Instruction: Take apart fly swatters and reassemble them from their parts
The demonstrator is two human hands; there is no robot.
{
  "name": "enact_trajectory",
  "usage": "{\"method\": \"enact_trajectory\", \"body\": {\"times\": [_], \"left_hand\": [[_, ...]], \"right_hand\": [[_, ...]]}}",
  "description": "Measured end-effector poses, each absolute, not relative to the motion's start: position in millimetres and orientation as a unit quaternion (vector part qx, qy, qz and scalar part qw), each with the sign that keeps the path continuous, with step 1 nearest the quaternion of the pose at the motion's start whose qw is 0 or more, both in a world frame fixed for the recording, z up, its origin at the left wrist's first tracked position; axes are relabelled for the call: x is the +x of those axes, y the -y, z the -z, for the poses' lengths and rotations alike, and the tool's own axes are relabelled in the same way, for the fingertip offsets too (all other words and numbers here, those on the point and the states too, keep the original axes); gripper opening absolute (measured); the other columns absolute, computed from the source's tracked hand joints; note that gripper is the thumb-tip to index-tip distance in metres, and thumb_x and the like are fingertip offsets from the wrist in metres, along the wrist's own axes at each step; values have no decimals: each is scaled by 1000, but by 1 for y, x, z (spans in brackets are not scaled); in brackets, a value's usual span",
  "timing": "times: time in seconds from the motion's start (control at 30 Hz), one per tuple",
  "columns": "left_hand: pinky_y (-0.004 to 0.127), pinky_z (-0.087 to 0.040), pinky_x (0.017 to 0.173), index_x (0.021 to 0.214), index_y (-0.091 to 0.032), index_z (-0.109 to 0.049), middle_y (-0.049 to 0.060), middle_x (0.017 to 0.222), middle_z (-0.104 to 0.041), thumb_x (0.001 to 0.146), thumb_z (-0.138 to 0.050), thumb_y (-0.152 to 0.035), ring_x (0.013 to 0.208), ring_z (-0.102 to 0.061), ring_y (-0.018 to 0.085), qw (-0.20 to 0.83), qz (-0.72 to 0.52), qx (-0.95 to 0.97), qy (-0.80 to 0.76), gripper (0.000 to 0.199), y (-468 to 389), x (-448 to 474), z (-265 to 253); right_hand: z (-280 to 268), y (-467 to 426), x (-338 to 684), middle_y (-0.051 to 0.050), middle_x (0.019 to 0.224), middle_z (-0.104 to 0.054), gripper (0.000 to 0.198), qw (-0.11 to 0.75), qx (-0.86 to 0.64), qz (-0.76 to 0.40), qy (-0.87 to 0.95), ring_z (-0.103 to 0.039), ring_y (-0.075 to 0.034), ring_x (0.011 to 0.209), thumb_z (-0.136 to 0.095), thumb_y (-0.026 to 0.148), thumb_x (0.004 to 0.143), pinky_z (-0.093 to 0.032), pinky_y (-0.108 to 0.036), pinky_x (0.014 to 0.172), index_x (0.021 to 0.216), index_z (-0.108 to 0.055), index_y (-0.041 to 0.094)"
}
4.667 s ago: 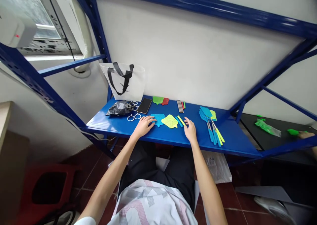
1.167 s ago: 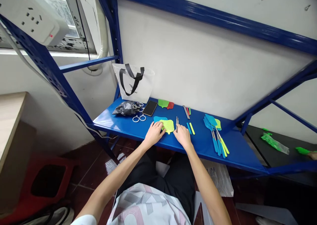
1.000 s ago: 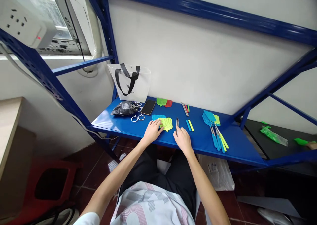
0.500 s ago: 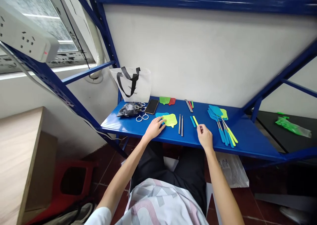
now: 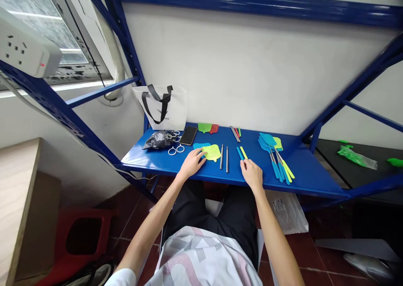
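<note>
My left hand [image 5: 190, 164] rests at the table's front with its fingers stretched out, the tips on the left edge of a yellow-green fly swatter head [image 5: 212, 152]. A blue swatter head [image 5: 201, 145] lies partly beneath that one. My right hand [image 5: 252, 173] is closed, its fingers curled at the lower end of a yellow handle [image 5: 243, 152]; the fingertips are also close to the blue handle [image 5: 239, 153] beside it. Whether they touch the blue one I cannot tell. Between my hands lie two metal rods [image 5: 227, 159], roughly parallel.
Assembled fly swatters [image 5: 280, 162] lie piled on the right of the blue table [image 5: 317, 174]. Behind are green [image 5: 205, 127] and red heads [image 5: 214, 128], plus rods and handles [image 5: 235, 134]. A phone [image 5: 188, 135], black plastic bag [image 5: 159, 139], scissors [image 5: 176, 150] and white tote bag [image 5: 170, 109] occupy the left.
The view has shifted, moving the scene slightly left. My right hand has moved a little left, closer to the blue handle. My left hand stays on the yellow-green head.
</note>
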State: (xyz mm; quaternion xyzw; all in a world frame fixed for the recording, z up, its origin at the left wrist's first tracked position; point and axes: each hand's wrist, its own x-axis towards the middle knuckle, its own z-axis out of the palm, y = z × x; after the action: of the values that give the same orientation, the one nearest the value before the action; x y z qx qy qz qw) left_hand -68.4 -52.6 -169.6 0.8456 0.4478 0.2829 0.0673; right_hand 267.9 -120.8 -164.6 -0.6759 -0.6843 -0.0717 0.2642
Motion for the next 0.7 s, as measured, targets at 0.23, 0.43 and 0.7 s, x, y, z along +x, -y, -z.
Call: {"method": "enact_trajectory", "body": {"times": [0.23, 0.43, 0.7], "left_hand": [[53, -47, 126, 149, -27, -67, 12, 161, -61, 115, -44, -44, 151, -55, 33, 66, -280, 848, -445, 44, 52, -68, 171], [54, -46, 126, 148, -26, -67, 13, 161, -60, 115, -44, -44, 152, -55, 33, 62, -284, 845, -448, 44, 51, -67, 173], [54, -46, 125, 149, -25, -67, 13, 161, -61, 115, -45, -46, 151, -55, 34, 73, -295, 841, -447, 45, 49, -66, 177]], "right_hand": [[159, 126, 244, -5, 80, -74, 53, 304, -688, -17, 659, -68, -22, 71, -35, 57, 116, -34, -27, 61, 86, -65, 25], [157, 126, 210, -4, 81, -73, 55, 261, -682, 20, 683, -68, -21, 73, -39, 67, 113, -31, -28, 61, 86, -62, 25], [165, 126, 204, -6, 83, -71, 47, 240, -664, 102, 700, -68, -22, 75, -42, 60, 113, -34, -30, 67, 91, -60, 23]]}}
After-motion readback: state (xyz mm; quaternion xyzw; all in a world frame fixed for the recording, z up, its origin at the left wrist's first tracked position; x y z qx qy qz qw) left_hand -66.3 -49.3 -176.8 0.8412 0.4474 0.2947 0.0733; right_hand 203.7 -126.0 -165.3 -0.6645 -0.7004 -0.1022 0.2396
